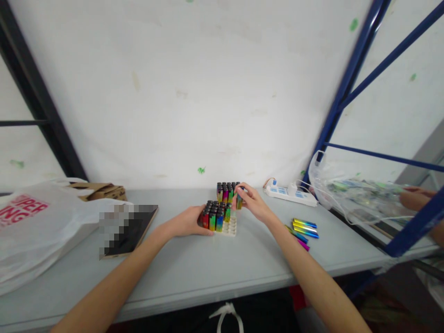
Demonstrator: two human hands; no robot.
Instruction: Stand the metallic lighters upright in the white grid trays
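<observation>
A white tray (231,228) with rows of round holes lies on the grey table. Upright lighters (214,217) with black tops and shiny rainbow-coloured bodies fill its left and middle holes, while holes at the front right show bare. My left hand (190,221) is wrapped round the tray's left side, its thumb along the front edge. Between the fingertips of my right hand (253,201) is a lighter (239,202), held upright over the tray's back right corner. Just behind stands another block of similar lighters (227,189), partly hidden by my right hand.
Several loose shiny coloured pieces (305,226) lie right of my right forearm. A white power strip (291,195) sits by the wall. Leftward are a dark tablet-like slab (133,229), a plastic bag (45,222) and cardboard (107,190). Beyond the blue frame (333,108) is another person's hand (414,201).
</observation>
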